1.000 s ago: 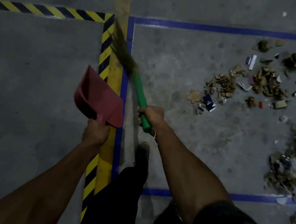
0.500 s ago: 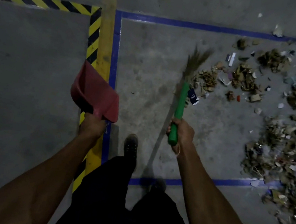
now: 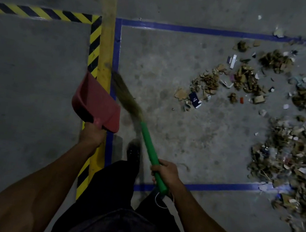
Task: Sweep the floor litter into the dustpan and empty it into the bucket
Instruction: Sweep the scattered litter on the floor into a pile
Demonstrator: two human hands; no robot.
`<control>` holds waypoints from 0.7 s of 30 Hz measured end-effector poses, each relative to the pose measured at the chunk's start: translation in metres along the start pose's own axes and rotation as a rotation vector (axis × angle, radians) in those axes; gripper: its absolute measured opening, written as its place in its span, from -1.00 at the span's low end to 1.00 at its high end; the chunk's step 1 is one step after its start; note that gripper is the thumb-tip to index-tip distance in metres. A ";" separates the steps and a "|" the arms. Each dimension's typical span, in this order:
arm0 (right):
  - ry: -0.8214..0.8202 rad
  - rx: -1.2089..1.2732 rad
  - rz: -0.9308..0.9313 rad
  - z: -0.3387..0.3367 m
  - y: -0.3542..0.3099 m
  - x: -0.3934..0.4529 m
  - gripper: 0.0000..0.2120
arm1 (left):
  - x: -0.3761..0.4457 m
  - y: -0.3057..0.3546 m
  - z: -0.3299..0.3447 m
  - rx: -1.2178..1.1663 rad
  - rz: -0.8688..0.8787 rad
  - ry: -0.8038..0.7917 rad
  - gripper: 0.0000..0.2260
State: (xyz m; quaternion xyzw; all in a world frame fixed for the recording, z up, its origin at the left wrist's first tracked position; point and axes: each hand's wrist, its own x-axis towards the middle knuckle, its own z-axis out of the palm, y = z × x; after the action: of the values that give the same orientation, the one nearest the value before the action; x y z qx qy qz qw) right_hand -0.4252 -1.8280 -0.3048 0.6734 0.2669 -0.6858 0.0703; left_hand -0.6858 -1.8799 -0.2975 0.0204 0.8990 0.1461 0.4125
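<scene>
My left hand (image 3: 92, 134) grips the handle of a red dustpan (image 3: 99, 102), held up off the floor over the yellow line. My right hand (image 3: 166, 173) holds a broom by its green handle (image 3: 151, 153); its straw bristles (image 3: 126, 96), blurred by motion, point up and left, right beside the dustpan. Floor litter (image 3: 246, 79) of cardboard scraps, paper and a dark blue card (image 3: 194, 100) lies scattered to the right. A denser litter pile (image 3: 295, 154) sits at the right edge. No bucket is in view.
Grey concrete floor with a yellow line (image 3: 105, 51), yellow-black hazard tape (image 3: 39, 13) and a blue tape rectangle (image 3: 198, 31) around the litter. My dark trousers and a shoe (image 3: 134, 150) are below centre, just inside the blue tape (image 3: 216, 186).
The broom swung from left to right toward the litter, then back left; its bristles now lie beside the dustpan. My right hand dropped lower. The dustpan stayed raised in my left hand.
</scene>
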 end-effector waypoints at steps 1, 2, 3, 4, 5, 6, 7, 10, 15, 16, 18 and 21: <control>0.040 0.046 0.018 -0.013 0.003 0.002 -0.77 | -0.001 0.000 0.002 -0.002 0.002 -0.002 -0.72; 0.083 0.094 0.031 -0.027 0.004 0.004 -0.82 | -0.003 0.001 0.005 -0.004 0.009 -0.002 -0.72; 0.122 0.144 0.038 -0.041 0.003 0.006 -0.86 | -0.004 0.003 0.006 -0.006 0.016 -0.002 -0.73; 0.154 0.191 0.038 -0.054 0.000 0.008 -0.89 | -0.006 0.004 0.008 -0.013 0.026 -0.005 -0.75; 0.179 0.226 0.030 -0.066 -0.004 0.010 -0.91 | -0.008 0.006 0.010 -0.020 0.036 -0.009 -0.76; 0.201 0.250 0.020 -0.076 -0.009 0.014 -0.92 | -0.010 0.007 0.012 -0.027 0.044 -0.015 -0.76; 0.217 0.269 0.012 -0.085 -0.016 0.017 -0.93 | -0.011 0.009 0.013 -0.031 0.053 -0.023 -0.75; 0.235 0.319 -0.002 -0.104 -0.036 0.025 -0.93 | -0.017 0.019 0.019 0.002 0.098 -0.034 -0.78; 0.268 0.386 -0.122 -0.111 -0.048 0.017 -0.90 | -0.025 0.041 0.036 -0.015 0.146 -0.054 -0.75; 0.254 0.372 -0.152 -0.109 -0.044 0.012 -0.87 | -0.027 0.046 0.040 -0.004 0.151 -0.071 -0.70; 0.196 0.296 -0.170 -0.104 -0.035 0.001 -0.77 | -0.034 0.056 0.048 -0.012 0.165 -0.105 -0.77; 0.108 0.143 -0.107 -0.105 -0.024 -0.002 -0.49 | -0.047 0.071 0.066 -0.004 0.175 -0.121 -0.83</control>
State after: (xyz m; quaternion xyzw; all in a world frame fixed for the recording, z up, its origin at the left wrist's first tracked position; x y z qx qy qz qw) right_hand -0.3431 -1.7595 -0.2915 0.6975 0.2561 -0.6686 -0.0292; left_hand -0.6113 -1.8033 -0.2834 0.1067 0.8670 0.1820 0.4515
